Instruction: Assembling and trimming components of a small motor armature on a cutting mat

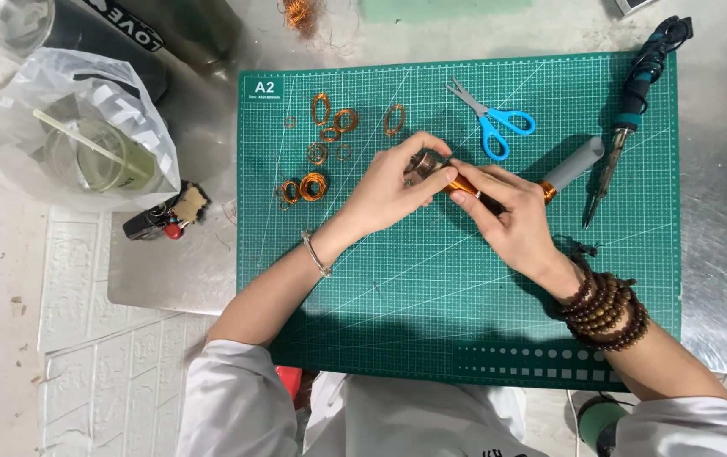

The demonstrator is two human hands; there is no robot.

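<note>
While finished copper coils (317,152) lie at ten o'clock on the green cutting mat (431,305), the left hand (389,190) pinches a copper-wound rod (465,184) at centre; the right hand (511,216) grips it, steadying the winding. Blue scissors (494,123) and a soldering iron (630,118) wait at one o'clock.

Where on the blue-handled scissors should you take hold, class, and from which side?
Grip the scissors by the blue handle loops, coming from the right. They lie flat on the green cutting mat with the loops pointing right and the open blades pointing upper left, so that side keeps fingers off the edges.

glossy copper wire coils (313,186) – matt rubbery mat (431,288)
</note>
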